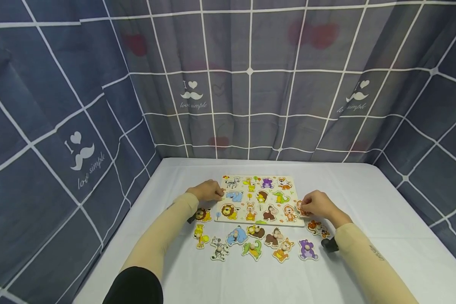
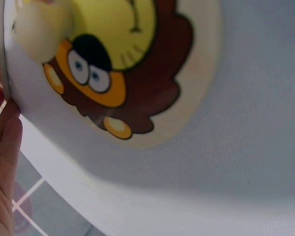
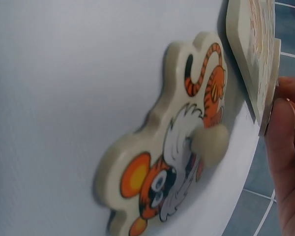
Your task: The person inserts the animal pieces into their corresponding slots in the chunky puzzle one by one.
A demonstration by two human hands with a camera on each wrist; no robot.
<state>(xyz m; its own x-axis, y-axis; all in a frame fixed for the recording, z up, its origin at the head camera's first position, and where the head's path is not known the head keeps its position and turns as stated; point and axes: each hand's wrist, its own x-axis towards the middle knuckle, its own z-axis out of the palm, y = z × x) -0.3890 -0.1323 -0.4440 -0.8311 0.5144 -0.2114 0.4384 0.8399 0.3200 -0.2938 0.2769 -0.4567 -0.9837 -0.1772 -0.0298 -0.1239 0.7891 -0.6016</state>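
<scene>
A pale puzzle board (image 1: 258, 219) printed with animals lies on the white table. My left hand (image 1: 209, 191) grips its left edge; in the left wrist view the fingers (image 2: 7, 142) meet that edge. Between thumb and fingers of my right hand (image 1: 322, 207) is an orange animal puzzle piece (image 1: 299, 207), held at the board's right edge near the printed monkey. The right wrist view shows this piece (image 3: 271, 93) edge-on, slightly tilted, its picture hidden. Under the left wrist lies the lion piece (image 2: 152, 93); below the right hand lies the tiger piece (image 3: 160, 172) with its round knob.
Loose knobbed pieces lie in front of the board: a giraffe (image 1: 200, 237), zebra (image 1: 219, 249), elephant (image 1: 236, 236), crocodile (image 1: 252, 250), hedgehog (image 1: 256, 231), brown ape (image 1: 274, 238), kangaroo (image 1: 283, 250) and purple hippo (image 1: 308, 250). A checked curtain (image 1: 228, 97) surrounds the table's back and sides.
</scene>
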